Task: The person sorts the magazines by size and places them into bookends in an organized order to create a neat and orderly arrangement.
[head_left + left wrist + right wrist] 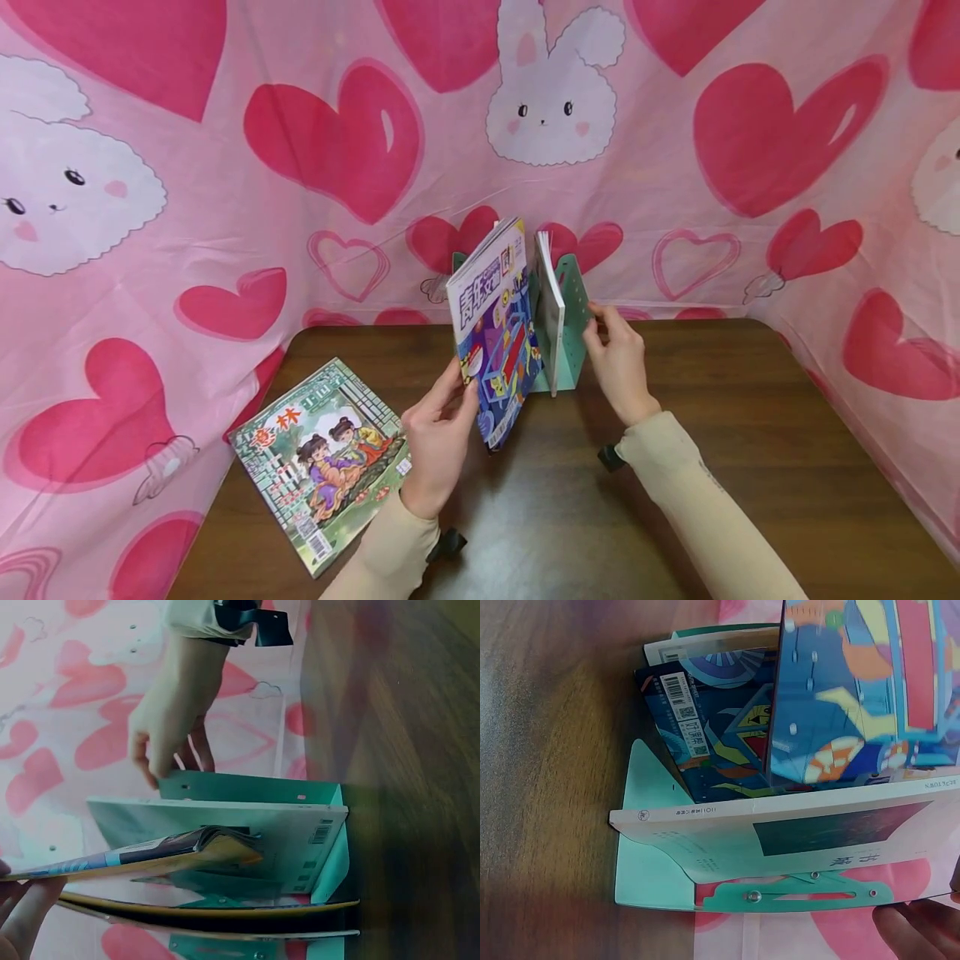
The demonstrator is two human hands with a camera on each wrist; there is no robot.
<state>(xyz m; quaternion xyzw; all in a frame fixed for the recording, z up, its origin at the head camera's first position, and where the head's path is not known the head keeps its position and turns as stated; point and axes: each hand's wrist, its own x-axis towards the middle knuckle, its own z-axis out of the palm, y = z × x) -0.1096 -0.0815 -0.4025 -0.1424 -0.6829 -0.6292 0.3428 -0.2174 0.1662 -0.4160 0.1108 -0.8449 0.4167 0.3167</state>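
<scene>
In the head view my left hand grips the lower left edge of a magazine with a blue and purple cover, held upright and tilted in front of a mint green bookend. The left wrist view shows this magazine's edge reaching in among those in the bookend. My right hand pinches the back edge of the bookend's right side plate. Beside that plate stands a white magazine. Another blue magazine with a barcode stands farther left, partly hidden behind the held one.
A magazine with two drawn children on its cover lies flat on the brown table at the left. Pink cloth with hearts and rabbits hangs behind and along both sides. Black straps sit at both wrists.
</scene>
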